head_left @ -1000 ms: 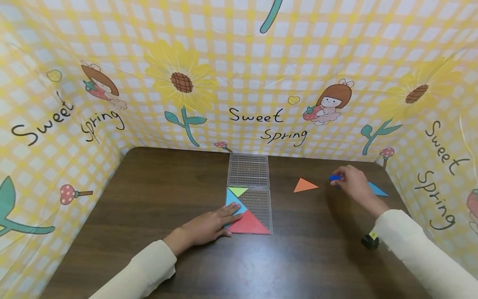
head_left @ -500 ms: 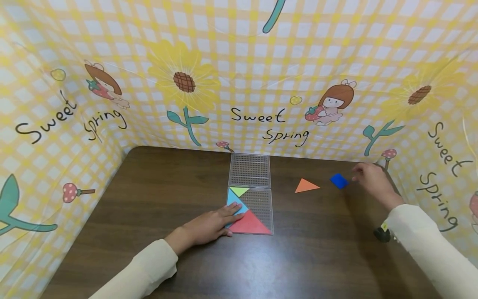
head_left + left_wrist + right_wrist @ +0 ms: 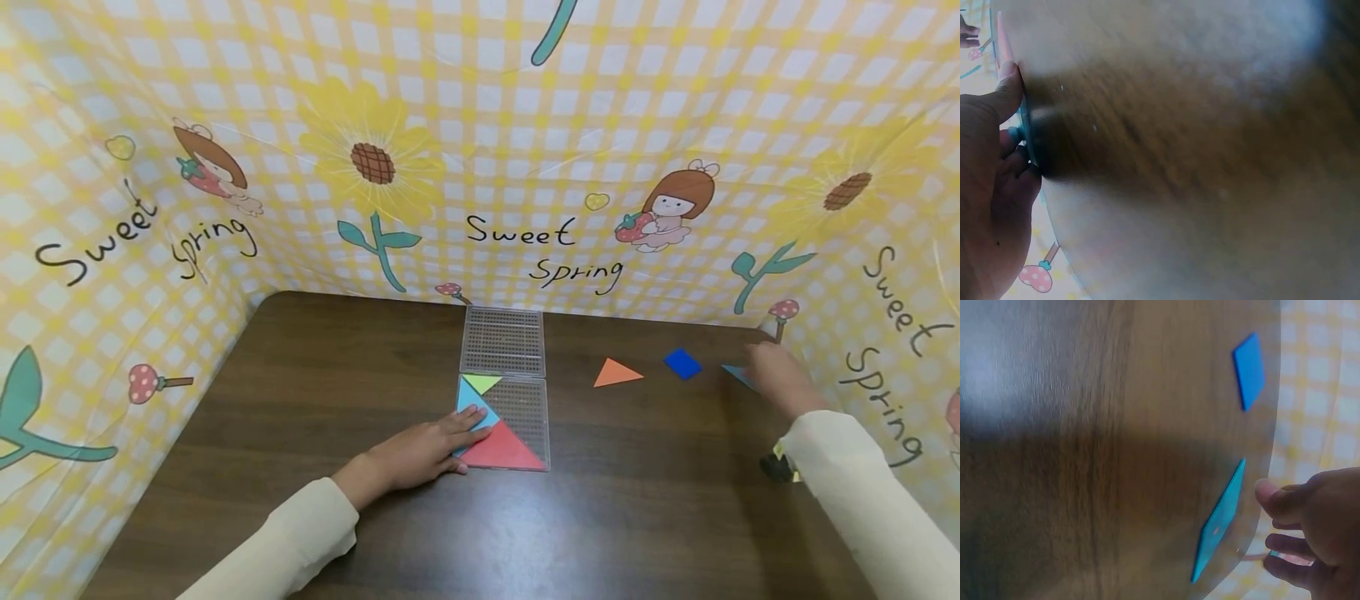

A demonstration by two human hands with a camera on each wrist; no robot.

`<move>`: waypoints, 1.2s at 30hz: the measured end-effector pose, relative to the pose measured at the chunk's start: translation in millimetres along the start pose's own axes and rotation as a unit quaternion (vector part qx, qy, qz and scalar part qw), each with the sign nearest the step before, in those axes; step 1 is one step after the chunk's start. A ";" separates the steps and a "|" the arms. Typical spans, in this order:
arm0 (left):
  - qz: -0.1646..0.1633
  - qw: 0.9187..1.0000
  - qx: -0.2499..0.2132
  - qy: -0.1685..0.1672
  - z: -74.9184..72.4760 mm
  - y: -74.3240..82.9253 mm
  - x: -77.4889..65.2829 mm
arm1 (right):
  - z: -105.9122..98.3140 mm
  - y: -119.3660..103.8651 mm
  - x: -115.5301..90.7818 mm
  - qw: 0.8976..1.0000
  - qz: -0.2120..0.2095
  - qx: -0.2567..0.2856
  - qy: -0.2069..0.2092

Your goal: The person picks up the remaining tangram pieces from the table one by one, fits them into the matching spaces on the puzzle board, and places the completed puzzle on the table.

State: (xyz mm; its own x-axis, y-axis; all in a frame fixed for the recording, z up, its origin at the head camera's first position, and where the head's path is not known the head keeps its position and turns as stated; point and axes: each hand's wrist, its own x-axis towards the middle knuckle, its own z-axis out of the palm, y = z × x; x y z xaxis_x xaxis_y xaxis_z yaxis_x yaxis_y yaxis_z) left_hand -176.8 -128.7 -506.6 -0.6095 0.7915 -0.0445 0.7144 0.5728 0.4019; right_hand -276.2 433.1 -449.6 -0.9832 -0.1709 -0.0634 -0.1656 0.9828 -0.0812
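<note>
My left hand rests with fingers spread on a light blue triangle and the edge of a red triangle. These lie with a small green triangle in the near half of a clear plastic case. In the left wrist view the left hand's thumb is at the case's edge. My right hand hovers by another light blue piece at the far right, partly covering it in the head view. In the right wrist view its loosely bent fingers are apart from that piece and hold nothing.
The case's other half lies folded out behind, close to the back curtain. An orange triangle and a dark blue four-sided piece lie right of the case on the brown table. Patterned cloth surrounds the back and sides.
My right hand has let go of the dark blue piece, now flat on the table, and moved right to the light blue piece. The left hand has stayed in place.
</note>
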 end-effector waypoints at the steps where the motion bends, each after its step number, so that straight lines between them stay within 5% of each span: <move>1: -0.001 1.000 0.000 -0.001 0.0 0.1 0.5 | 1.7 3.5 -0.3 1.000 0.001 -0.001 -0.003; 12: 0.000 1.000 0.000 0.000 -1.5 1.5 2.5 | 15.5 17.5 -7.1 0.996 0.060 0.060 -0.021; 21: -0.012 1.000 -0.002 -0.007 -0.7 0.1 1.3 | 21.3 16.8 -5.0 0.995 0.071 0.074 -0.009; 36: -0.007 1.000 0.004 -0.007 -0.1 -1.1 0.7 | 10.1 19.7 0.0 0.993 0.061 0.083 -0.064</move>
State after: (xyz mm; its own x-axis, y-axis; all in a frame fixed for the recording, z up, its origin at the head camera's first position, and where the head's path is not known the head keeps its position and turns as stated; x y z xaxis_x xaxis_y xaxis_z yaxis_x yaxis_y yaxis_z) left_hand -178.1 -128.8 -506.9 -0.6146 0.7864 -0.0624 0.7090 0.5853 0.3933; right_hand -278.6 451.7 -461.3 -0.9757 -0.0692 -0.2081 -0.0205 0.9735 -0.2277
